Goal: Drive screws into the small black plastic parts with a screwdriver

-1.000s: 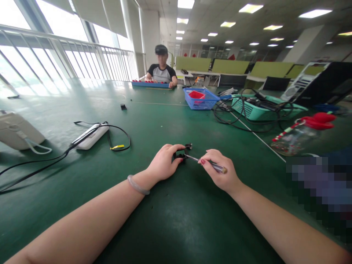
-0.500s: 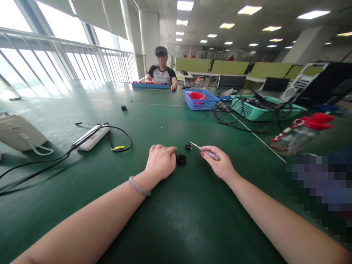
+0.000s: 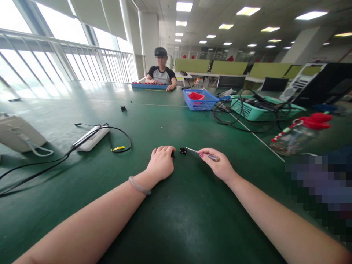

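My left hand (image 3: 161, 162), with a pale bangle at the wrist, is closed around a small black part (image 3: 172, 154) that is mostly hidden by the fingers. Just right of it, a second small black part (image 3: 183, 150) with shiny bits lies on the green table (image 3: 176, 220). My right hand (image 3: 216, 161) grips a slim screwdriver (image 3: 210, 156) by its clear handle. The screwdriver's thin metal tip points left and is at the right edge of the second part; whether they touch I cannot tell.
Left are a white power strip (image 3: 92, 138) with black cables and a beige device (image 3: 20, 132). A small black piece (image 3: 123, 108) lies farther off. Blue (image 3: 200, 104) and green (image 3: 250, 112) baskets, cables and a red-lidded jar (image 3: 299, 135) stand right. A person (image 3: 161, 75) sits opposite.
My left hand has taken hold of the black part that lay beside its thumb. The other small part has shifted left and slightly nearer, and the screwdriver tip has moved left and lower.
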A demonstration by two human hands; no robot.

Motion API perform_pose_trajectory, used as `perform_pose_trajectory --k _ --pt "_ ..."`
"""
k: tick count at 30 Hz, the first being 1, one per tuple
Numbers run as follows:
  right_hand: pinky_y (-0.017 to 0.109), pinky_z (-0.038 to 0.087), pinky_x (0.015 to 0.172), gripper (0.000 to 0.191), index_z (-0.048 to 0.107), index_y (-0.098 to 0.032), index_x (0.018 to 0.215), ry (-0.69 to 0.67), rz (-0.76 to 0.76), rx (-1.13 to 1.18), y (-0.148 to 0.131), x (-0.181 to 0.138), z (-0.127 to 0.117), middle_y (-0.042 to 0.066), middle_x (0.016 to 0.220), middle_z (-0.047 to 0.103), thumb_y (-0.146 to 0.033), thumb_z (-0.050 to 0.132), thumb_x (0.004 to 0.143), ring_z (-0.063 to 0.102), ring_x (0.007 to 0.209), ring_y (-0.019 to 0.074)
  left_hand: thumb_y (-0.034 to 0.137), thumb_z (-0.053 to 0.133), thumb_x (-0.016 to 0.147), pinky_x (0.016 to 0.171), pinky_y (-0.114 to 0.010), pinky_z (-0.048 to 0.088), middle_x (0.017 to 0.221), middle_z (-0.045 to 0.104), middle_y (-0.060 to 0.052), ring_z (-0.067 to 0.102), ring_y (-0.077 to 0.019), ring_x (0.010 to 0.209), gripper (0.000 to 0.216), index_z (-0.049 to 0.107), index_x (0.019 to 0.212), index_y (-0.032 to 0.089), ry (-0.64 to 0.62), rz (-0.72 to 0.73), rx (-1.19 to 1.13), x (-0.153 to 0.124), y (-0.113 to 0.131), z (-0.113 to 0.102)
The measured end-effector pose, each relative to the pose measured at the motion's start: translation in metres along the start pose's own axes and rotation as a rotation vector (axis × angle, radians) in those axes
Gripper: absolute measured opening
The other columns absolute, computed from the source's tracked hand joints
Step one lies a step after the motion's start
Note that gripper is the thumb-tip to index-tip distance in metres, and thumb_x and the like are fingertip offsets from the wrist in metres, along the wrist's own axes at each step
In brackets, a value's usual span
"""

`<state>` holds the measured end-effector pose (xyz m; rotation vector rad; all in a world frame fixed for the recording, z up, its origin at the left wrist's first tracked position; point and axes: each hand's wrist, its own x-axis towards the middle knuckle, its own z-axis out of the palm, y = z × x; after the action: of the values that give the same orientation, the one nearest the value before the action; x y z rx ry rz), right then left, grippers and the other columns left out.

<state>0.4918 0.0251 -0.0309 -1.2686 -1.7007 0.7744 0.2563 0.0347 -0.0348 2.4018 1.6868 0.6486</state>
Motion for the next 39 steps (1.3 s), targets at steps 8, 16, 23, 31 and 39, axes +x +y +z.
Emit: perform_pose_trajectory --k 8,16,23,31,39 --pt "0.034 0.05 0.081 0.027 0.071 -0.02 0.096 -0.127 -0.031 0.04 0.003 0.0 0.001 0.006 0.097 0.07 -0.042 0.064 0.082 0.065 0.088 0.0214 0.036 0.056 0.082 0.109 -0.056 0.027 0.13 0.057 -0.006 0.041 -0.0289 0.128 0.045 0.048 0.126 0.03 -0.02 0.009 -0.065 -0.001 0.003 -0.002" --pt "0.033 0.049 0.08 0.022 0.072 -0.019 0.088 0.105 -0.037 0.226 0.009 0.004 -0.006 0.004 0.083 0.069 -0.039 0.061 0.085 0.064 0.082 0.0195 0.043 0.054 0.086 0.109 -0.06 0.025 0.126 0.06 -0.003 0.045 -0.0289 0.124 0.034 0.059 0.12 0.036 -0.092 0.113 -0.109 0.001 0.003 -0.005" --pt "0.033 0.049 0.075 0.023 0.072 -0.018 0.086 0.137 -0.013 0.253 0.013 0.007 -0.006 0.005 0.079 0.068 -0.038 0.062 0.083 0.062 0.077 0.0188 0.042 0.059 0.084 0.108 -0.054 0.031 0.123 0.062 -0.003 0.048 -0.0279 0.122 0.035 0.06 0.118 0.033 -0.071 0.162 -0.123 0.0 0.006 -0.003" --pt "0.031 0.049 0.07 0.024 0.071 -0.018 0.083 0.13 -0.056 0.22 0.015 0.008 -0.002 0.004 0.074 0.067 -0.039 0.061 0.081 0.061 0.071 0.0179 0.039 0.052 0.089 0.105 -0.049 0.035 0.12 0.064 -0.003 0.05 -0.0261 0.118 0.027 0.065 0.113 0.033 -0.075 0.196 -0.068 0.0 0.011 0.001" --pt "0.027 0.047 0.064 0.023 0.069 -0.018 0.08 0.168 -0.155 0.036 0.012 0.004 -0.001 0.003 0.073 0.067 -0.036 0.056 0.084 0.062 0.068 0.017 0.032 0.05 0.091 0.103 -0.045 0.038 0.12 0.063 -0.003 0.052 -0.0246 0.114 0.025 0.064 0.111 0.03 -0.053 0.19 -0.015 -0.005 0.017 -0.002"
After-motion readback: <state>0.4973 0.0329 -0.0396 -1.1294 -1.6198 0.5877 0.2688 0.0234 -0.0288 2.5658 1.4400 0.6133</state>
